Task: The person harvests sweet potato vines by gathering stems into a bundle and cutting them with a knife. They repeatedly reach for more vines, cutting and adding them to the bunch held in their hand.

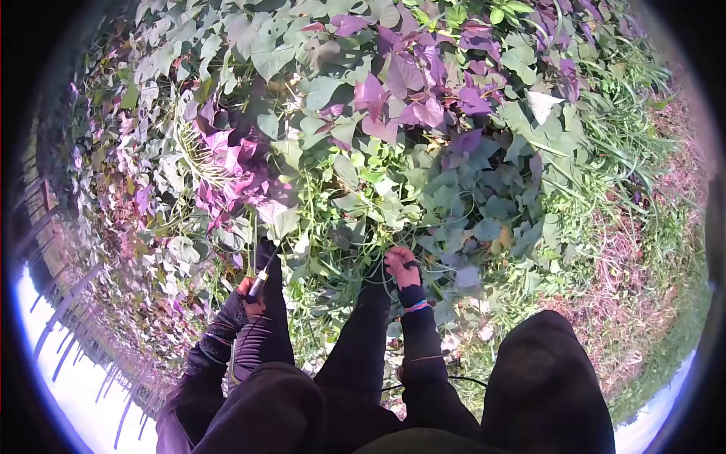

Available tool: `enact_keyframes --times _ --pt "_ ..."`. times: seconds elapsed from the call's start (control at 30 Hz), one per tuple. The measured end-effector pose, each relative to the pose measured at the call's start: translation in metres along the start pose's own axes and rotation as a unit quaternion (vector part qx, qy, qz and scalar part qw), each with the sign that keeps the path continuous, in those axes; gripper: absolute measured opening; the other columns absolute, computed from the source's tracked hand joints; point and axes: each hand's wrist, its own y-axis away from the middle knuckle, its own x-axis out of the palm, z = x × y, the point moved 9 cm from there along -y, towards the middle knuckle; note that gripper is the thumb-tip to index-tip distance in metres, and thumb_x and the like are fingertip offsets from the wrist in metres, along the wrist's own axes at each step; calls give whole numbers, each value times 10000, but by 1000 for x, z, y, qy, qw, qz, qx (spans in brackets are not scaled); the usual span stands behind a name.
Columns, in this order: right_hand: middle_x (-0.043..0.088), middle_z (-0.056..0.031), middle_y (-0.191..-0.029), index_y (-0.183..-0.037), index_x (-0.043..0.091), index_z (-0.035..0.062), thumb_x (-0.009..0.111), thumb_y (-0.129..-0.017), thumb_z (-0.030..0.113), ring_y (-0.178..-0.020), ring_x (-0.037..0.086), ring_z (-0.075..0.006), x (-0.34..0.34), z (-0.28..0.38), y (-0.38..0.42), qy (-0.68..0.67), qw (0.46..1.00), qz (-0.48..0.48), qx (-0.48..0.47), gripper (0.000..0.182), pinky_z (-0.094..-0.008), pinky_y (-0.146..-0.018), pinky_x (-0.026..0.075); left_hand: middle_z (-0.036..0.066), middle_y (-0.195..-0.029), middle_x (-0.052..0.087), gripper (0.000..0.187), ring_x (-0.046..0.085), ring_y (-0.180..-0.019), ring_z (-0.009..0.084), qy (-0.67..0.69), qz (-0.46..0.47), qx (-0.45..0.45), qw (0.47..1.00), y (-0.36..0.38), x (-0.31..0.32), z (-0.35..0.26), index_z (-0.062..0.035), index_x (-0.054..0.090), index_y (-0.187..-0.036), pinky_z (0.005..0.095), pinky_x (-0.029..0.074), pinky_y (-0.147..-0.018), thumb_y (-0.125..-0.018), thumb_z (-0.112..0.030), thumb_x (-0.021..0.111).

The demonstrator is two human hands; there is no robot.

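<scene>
My left hand (pixel 251 296), in a dark sleeve, is closed around the handle of a thin-bladed tool (pixel 259 284) whose tip points up toward the leaves. My right hand (pixel 401 263) is at the edge of the green vines (pixel 370 204), its fingers curled in. Thin stems pass close to those fingers, and whatever they may hold is too small to make out. A dark band crosses the right palm, and coloured bands circle the wrist.
Purple leaves (pixel 412 76) and broad green leaves spread ahead. A bundle of cut-looking stems (pixel 198 155) with magenta leaves lies left of centre. Grass (pixel 628 159) and dry straw (pixel 612 295) are at the right. My dark-clothed legs and knees (pixel 544 371) fill the bottom.
</scene>
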Motion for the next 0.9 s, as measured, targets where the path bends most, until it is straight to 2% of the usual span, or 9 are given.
enact_keyframes --times 0.07,0.13,0.37,0.43,0.57,0.63,0.77,0.83,0.9 --pt "560 -40 -923 -1028 459 67 549 -803 160 -797 550 -123 10 -11 0 -29 999 12 23 259 -234 -644 439 25 -650 469 273 525 -578 135 278 -9 28 960 -54 20 19 -53 419 -854 255 435 -540 -628 3 561" --pt "559 -39 -920 -1026 459 67 550 -804 164 -793 549 -121 21 -18 -2 -28 999 23 17 259 -232 -641 439 12 -647 469 161 521 -606 129 189 -20 32 981 -119 30 -32 -46 459 -797 244 428 -561 -670 -40 557" --pt "560 -61 -903 -1030 459 37 531 -812 134 -781 547 -130 41 -34 -3 -47 997 57 14 249 -228 -635 441 34 -786 554 314 520 -638 141 401 -192 91 891 -304 48 -142 -93 530 -997 266 415 -520 -700 -160 611" --pt "563 -65 -907 -1026 462 35 531 -811 124 -784 550 -140 44 -22 0 -14 998 52 16 242 -234 -636 444 48 -816 547 329 522 -661 147 483 -141 44 863 -333 50 -138 -89 531 -999 276 420 -529 -688 -150 621" --pt "567 -62 -932 -1029 465 47 523 -814 122 -794 555 -137 45 -19 -11 -5 998 38 44 234 -247 -657 458 32 -995 517 392 519 -860 150 564 -131 110 808 -289 44 -144 -76 502 -1104 271 445 -595 -726 -144 577" --pt "568 -60 -941 -1023 467 49 523 -816 128 -800 558 -138 49 -15 -20 -24 998 60 26 228 -252 -657 462 -1 -845 525 414 514 -701 111 584 -70 99 803 -235 51 -146 -61 502 -1113 219 407 -589 -710 -118 580" --pt "561 -88 -927 -1105 441 42 443 -863 259 -770 554 -171 83 21 -22 -220 967 107 76 325 -333 -717 465 23 -947 542 377 510 -819 102 429 23 40 902 -127 75 -130 -45 514 -1088 231 412 -721 -723 -115 579" --pt "558 -114 -863 -1058 443 -27 503 -832 290 -686 536 -199 80 2 -38 -199 972 113 46 394 -269 -579 437 44 -1006 534 353 499 -884 120 313 93 16 945 -87 95 -128 -49 525 -1069 259 399 -789 -726 -111 586" --pt "550 -108 -879 -1084 417 -24 490 -829 323 -728 535 -217 136 69 15 -459 836 236 185 437 -303 -638 445 47 -1010 535 335 496 -921 148 209 184 28 960 -59 116 -132 -63 531 -1054 282 383 -820 -728 -105 591"
